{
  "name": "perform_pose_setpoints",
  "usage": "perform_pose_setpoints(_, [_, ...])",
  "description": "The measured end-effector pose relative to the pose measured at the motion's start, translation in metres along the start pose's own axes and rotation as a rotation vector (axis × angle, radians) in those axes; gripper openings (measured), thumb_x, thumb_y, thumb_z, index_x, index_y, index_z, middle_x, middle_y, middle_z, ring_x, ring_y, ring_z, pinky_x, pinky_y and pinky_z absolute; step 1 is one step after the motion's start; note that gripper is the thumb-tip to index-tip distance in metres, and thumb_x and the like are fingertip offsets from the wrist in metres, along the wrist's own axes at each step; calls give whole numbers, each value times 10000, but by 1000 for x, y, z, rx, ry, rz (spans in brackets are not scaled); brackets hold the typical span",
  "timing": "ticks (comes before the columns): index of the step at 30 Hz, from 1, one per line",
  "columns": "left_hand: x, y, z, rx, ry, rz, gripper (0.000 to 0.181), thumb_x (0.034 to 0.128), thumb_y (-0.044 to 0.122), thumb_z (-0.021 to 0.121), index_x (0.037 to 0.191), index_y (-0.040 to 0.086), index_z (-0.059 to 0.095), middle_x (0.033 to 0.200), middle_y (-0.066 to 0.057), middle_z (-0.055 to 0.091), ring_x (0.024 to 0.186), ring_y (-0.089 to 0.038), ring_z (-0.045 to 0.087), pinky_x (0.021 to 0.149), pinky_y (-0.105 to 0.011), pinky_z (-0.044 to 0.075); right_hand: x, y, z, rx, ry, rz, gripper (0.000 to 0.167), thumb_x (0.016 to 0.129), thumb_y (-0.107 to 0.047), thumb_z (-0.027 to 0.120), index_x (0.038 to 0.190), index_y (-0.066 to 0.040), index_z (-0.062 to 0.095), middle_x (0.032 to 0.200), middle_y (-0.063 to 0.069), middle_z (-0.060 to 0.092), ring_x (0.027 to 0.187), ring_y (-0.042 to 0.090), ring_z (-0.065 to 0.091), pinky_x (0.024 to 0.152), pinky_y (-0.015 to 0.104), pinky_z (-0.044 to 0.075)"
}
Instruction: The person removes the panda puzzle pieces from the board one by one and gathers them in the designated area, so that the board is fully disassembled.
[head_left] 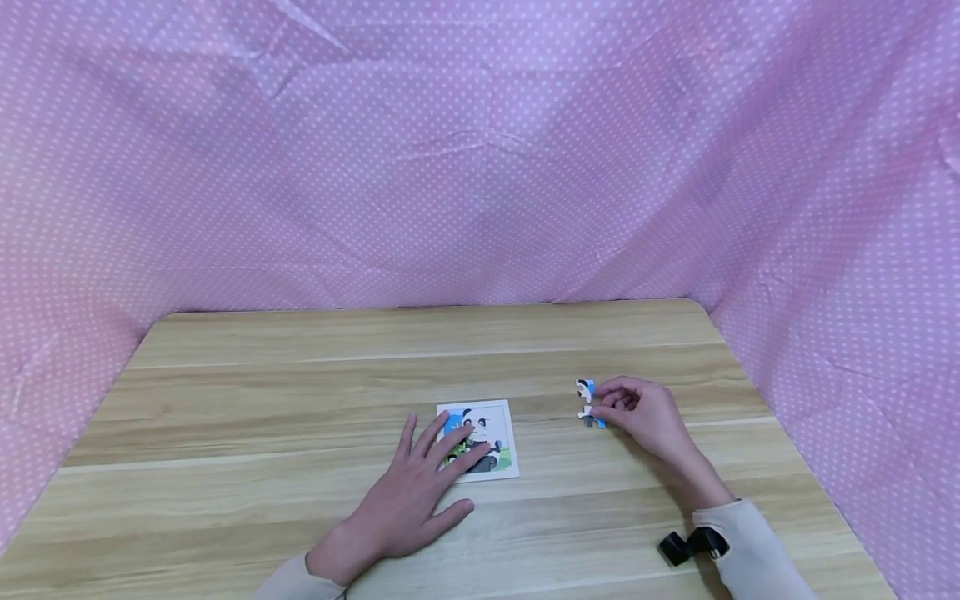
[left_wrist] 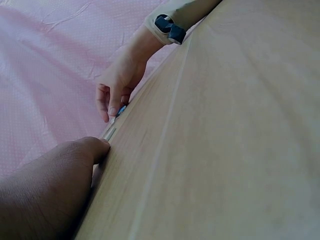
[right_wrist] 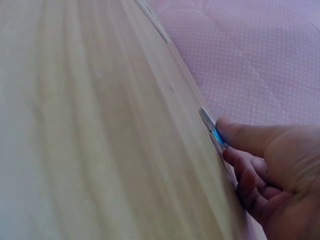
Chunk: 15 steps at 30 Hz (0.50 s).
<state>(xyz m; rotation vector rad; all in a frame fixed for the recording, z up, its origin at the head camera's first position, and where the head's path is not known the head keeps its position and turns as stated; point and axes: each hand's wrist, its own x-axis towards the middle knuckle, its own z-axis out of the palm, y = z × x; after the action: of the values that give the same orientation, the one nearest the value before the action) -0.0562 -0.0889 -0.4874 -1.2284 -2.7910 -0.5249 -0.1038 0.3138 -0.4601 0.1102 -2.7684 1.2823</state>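
The left hand (head_left: pixel 414 493) lies across a square panda jigsaw (head_left: pixel 491 427) flat on the worktop (head_left: pixel 225 433), its fingers spread and released; to the right, apart from it, the right hand (head_left: pixel 651 415) pinches the lower jigsaw piece (head_left: pixel 590 420) in its fingers, the upper jigsaw piece (head_left: pixel 584 389) just beyond

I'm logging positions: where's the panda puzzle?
The panda puzzle lies in the head view's lower middle, partly under the left hand, left of two small pieces.
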Motion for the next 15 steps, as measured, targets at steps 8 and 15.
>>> perform_pose_setpoints(8, [0, 0, 0, -8, -10, -6, 695, 1121, 594, 526, 1749, 349, 361, 1792, -9, 366, 1698, -399, 188, 1305, -782, 46, 0, 2, 2, -33, 27, -10, 243, 842, -91, 975, 1033, -52, 830, 863, 14, 776, 733, 73, 658, 645, 193, 559])
perform_pose_setpoints(15, [0, -1, 2, -12, 15, 6, 693, 1120, 589, 534, 1746, 340, 370, 1782, -14, 384, 1686, -410, 219, 1294, -793, 70, -1, 6, -1, -45, 41, -8, 173, 909, -164, 934, 1036, -89, 844, 902, 6, 799, 746, 72, 662, 657, 191, 558])
